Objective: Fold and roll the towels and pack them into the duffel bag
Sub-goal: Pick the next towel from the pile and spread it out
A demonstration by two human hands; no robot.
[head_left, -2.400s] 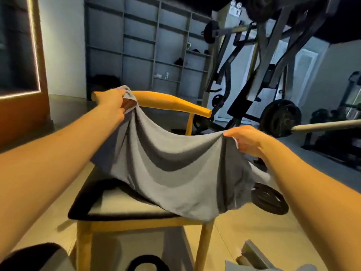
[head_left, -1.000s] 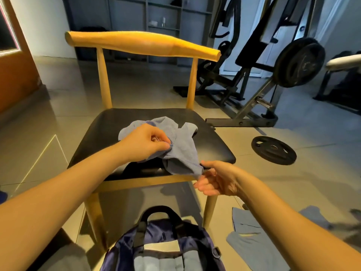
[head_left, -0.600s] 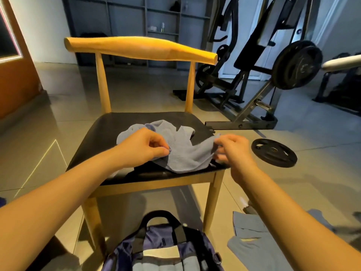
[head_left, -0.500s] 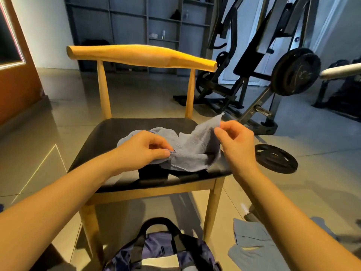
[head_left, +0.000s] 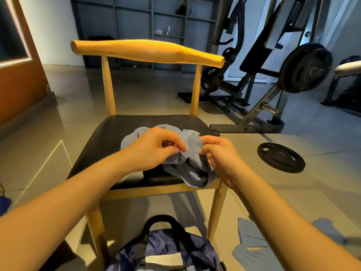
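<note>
A crumpled grey-blue towel [head_left: 192, 145] lies bunched on the black seat of a wooden chair [head_left: 109, 137], part of it drooping over the front edge. My left hand [head_left: 154, 147] pinches a fold of it at the middle. My right hand [head_left: 220, 155] pinches the cloth just to the right, close beside the left. A navy duffel bag [head_left: 166, 249] with a black handle stands open on the floor below the chair's front.
More grey-blue cloth [head_left: 252, 247] lies on the floor at the lower right. A black weight plate [head_left: 281, 157] lies on the tiles right of the chair. A weight machine [head_left: 273, 75] stands behind it, and shelves line the back wall.
The towel, held spread in the air earlier, now lies bunched on the seat. My right hand has come down from a raised corner and closed in beside my left hand.
</note>
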